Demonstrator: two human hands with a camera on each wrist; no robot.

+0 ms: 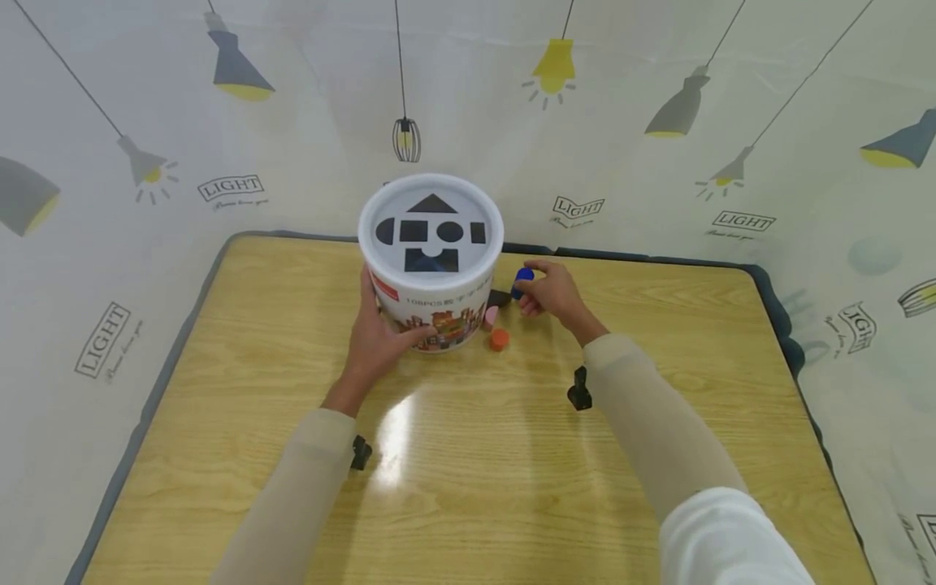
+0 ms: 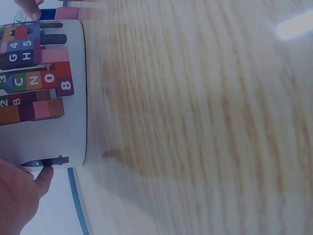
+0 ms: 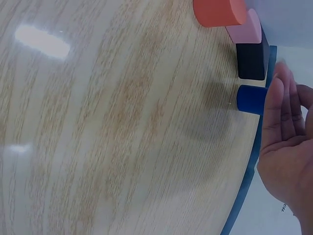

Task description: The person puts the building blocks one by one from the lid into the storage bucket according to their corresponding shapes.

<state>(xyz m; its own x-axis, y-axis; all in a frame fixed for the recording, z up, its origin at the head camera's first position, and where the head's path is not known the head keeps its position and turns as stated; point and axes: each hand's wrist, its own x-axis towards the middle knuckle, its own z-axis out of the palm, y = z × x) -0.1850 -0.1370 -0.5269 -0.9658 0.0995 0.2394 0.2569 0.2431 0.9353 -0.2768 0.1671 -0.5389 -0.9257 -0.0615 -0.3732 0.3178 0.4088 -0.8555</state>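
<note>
A white bucket (image 1: 405, 305) with printed toy blocks on its side stands upright towards the back of the table. Its lid (image 1: 385, 258) has several shaped holes. My left hand (image 1: 371, 337) holds the bucket's left side, thumb across the front. Right of the bucket, my right hand (image 1: 557, 294) pinches a blue cylinder block (image 1: 522, 279) between thumb and fingers. In the right wrist view the blue cylinder's end shows beyond the fingers. Between it and the bucket are a black block (image 3: 251, 62), a pink rounded block (image 3: 246, 30) and an orange-red cylinder block (image 3: 215, 12).
The wooden table (image 1: 468, 487) reaches back to a pale wall covering (image 1: 468, 97) printed with lamps. A dark edge strip (image 1: 607, 254) runs along the table's back. Small black devices (image 1: 580, 390) sit at both wrists.
</note>
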